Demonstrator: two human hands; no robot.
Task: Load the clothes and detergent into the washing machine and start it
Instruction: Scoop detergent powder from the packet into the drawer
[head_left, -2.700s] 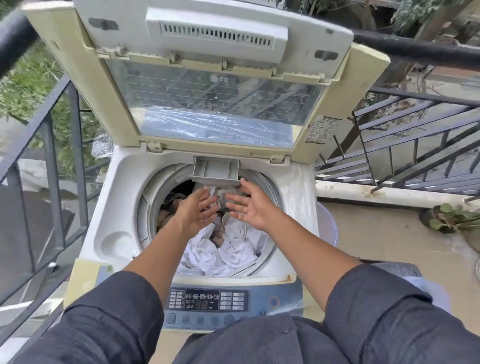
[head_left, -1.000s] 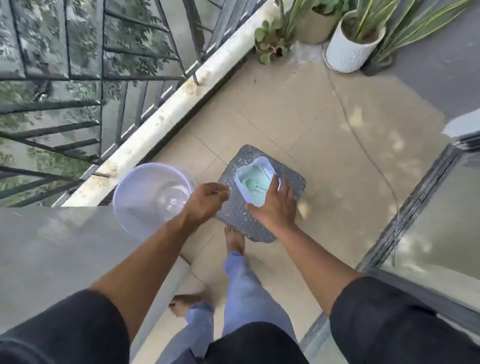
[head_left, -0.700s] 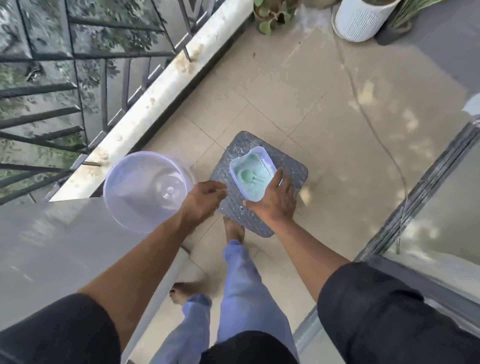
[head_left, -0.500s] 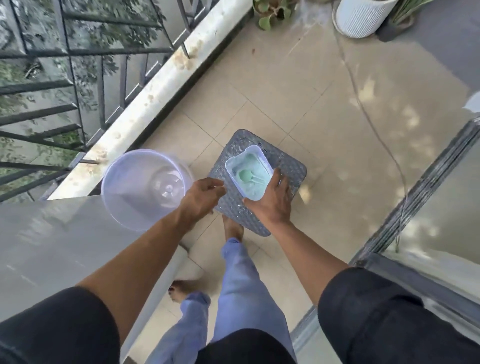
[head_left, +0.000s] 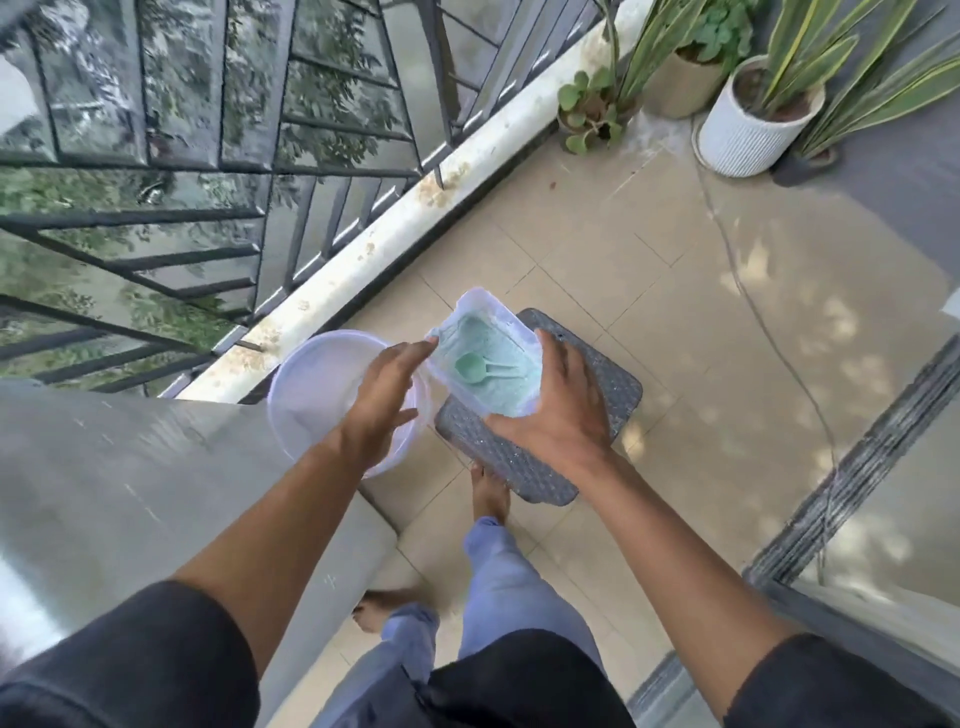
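- In the right hand: detergent tub, clear plastic, rectangular, lid off, lifted above the grey woven stool, tilted; fingers wrap its right side and base.
- Inside tub: pale mint-green powder, green scoop lying on top.
- Left hand: fingers relaxed, fingertips touching tub's left rim, not gripping.
- Under left hand: translucent white basin on the floor.

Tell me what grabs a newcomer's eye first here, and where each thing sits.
At centre, the right hand grips a clear tub of pale green detergent powder with a green scoop lying in it, above a grey woven stool. The left hand touches the tub's near-left edge, over a white basin. Potted plants stand top right.
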